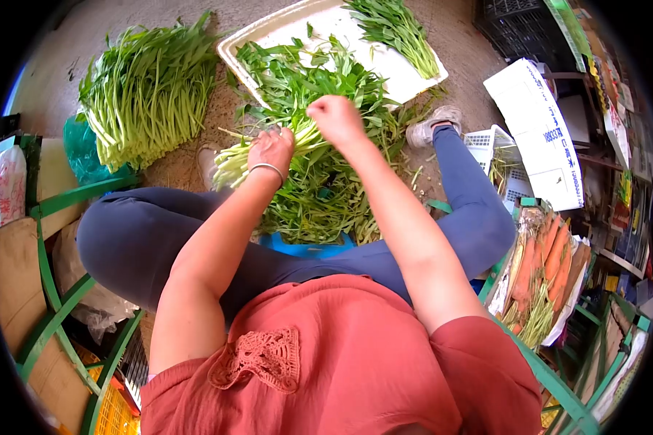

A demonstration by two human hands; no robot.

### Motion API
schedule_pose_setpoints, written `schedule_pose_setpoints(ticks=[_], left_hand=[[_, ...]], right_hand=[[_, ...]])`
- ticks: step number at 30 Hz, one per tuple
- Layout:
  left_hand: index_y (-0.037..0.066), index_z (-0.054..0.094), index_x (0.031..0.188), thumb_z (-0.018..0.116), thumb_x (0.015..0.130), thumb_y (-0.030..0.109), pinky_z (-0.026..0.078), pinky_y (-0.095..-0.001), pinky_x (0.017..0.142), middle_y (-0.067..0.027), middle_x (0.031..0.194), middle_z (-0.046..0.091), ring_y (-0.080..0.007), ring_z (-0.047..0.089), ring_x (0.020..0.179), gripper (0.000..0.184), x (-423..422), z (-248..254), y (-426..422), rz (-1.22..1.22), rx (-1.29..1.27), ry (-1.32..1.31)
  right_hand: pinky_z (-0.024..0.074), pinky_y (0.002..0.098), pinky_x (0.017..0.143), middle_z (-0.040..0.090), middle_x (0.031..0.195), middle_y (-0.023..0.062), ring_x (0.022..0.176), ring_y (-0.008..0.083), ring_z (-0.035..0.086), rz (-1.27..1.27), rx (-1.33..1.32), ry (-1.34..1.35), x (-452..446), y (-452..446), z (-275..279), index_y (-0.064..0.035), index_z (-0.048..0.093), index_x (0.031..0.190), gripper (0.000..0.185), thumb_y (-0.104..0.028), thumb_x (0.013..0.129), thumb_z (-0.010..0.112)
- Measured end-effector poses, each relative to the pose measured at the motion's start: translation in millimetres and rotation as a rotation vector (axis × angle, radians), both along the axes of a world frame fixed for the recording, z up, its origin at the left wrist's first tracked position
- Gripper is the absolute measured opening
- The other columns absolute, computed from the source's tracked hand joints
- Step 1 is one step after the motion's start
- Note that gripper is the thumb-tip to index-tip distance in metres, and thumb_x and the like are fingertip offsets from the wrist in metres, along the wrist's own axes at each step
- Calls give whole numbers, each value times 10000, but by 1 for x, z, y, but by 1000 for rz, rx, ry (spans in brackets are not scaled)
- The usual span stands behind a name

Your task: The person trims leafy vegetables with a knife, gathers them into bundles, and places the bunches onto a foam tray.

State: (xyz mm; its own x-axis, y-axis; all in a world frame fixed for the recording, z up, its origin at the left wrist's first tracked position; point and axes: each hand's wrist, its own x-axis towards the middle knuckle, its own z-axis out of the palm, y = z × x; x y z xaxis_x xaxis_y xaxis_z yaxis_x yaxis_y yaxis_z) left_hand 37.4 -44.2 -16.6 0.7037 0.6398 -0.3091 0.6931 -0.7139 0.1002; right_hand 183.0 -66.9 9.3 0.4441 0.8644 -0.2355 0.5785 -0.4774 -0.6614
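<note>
My left hand (272, 151), with a bracelet at the wrist, is wrapped round the stems of a bunch of water spinach (309, 136). The pale cut ends stick out to its left, and the leaves spread up and away over the near edge of a white foam tray (263, 93). Just above the bunch, to the right, my right hand (337, 122) is closed and slightly blurred; whatever its fingers may hold is hidden. Below both hands, between my legs, lies a heap of loose leaves and stems (319, 210), with a blue edge (308, 246) showing under it.
A large stack of water spinach (156, 94) stands at the left, beside a green plastic bag (87, 152). Another bunch (403, 36) lies in the tray's far right. Toward the right are a white box (537, 130), a white basket (519, 181) and carrots (540, 261).
</note>
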Motion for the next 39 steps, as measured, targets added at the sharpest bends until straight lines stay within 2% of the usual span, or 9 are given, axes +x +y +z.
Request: schedule_pose_setpoints(ticks=[8, 12, 16, 18, 22, 26, 31, 34, 39], left_hand=[[20, 458, 1011, 516, 724, 9, 472, -355, 733, -151, 913, 574, -276, 542, 921, 294, -2, 0, 1, 49, -9, -1], [21, 465, 996, 523, 717, 12, 470, -354, 739, -153, 907, 576, -279, 545, 918, 285, -3, -4, 6, 85, -49, -29], [20, 466, 981, 526, 711, 4, 469, -354, 741, -158, 904, 576, -286, 542, 930, 278, 0, -2, 7, 78, -11, -50], [10, 456, 1123, 508, 757, 43, 454, -339, 778, -157, 970, 571, -270, 532, 951, 371, 0, 2, 7, 59, -67, 26], [24, 470, 954, 516, 702, -21, 459, -373, 754, -166, 916, 573, -307, 525, 957, 260, 0, 3, 3, 85, -30, -65], [36, 491, 1036, 523, 737, 43, 464, -350, 760, -152, 930, 587, -278, 553, 921, 301, -1, 10, 13, 109, -65, 38], [60, 515, 1040, 587, 685, 99, 489, -351, 642, -117, 832, 622, -239, 610, 740, 364, -2, -5, 31, 388, -682, -427], [34, 507, 1068, 597, 686, 69, 499, -334, 651, -85, 871, 613, -193, 600, 763, 394, 4, 4, 32, 564, -1315, -777], [23, 506, 1089, 565, 766, 104, 461, -396, 822, -117, 970, 575, -221, 555, 930, 338, 6, 9, 36, 791, -2124, -1103]], right_hand=[[470, 371, 702, 615, 820, 164, 771, 285, 602, 339, -465, -245, -16, 29, -17, -44, 639, 769, 292, -331, 741, 596], [469, 365, 623, 616, 751, 128, 693, 264, 595, -336, -94, -98, 15, 20, -21, -65, 636, 740, 209, -264, 765, 578], [440, 376, 583, 606, 684, 120, 646, 270, 583, -422, 161, -182, 53, 3, -2, -52, 620, 708, 247, -292, 757, 588], [450, 376, 619, 616, 718, 129, 674, 278, 588, -466, 64, -182, 65, 1, -6, -51, 624, 715, 253, -299, 750, 595], [460, 364, 690, 626, 778, 128, 712, 272, 594, -332, -101, -132, 72, 1, -23, -46, 625, 770, 243, -282, 772, 569], [455, 360, 636, 617, 734, 139, 684, 260, 591, -859, 130, 9, 95, -12, -11, -26, 617, 746, 199, -205, 785, 539], [437, 339, 578, 591, 617, 94, 584, 197, 561, -559, 38, -1, 125, -67, -21, -19, 588, 626, 293, -290, 723, 647], [435, 324, 563, 553, 545, 46, 515, 154, 523, -373, -333, 121, 83, -81, -13, -72, 557, 525, 557, -592, 724, 543], [430, 347, 772, 574, 938, 135, 855, 210, 547, -345, -90, 845, 7, -82, 5, -11, 521, 1040, 804, -724, 690, 398]])
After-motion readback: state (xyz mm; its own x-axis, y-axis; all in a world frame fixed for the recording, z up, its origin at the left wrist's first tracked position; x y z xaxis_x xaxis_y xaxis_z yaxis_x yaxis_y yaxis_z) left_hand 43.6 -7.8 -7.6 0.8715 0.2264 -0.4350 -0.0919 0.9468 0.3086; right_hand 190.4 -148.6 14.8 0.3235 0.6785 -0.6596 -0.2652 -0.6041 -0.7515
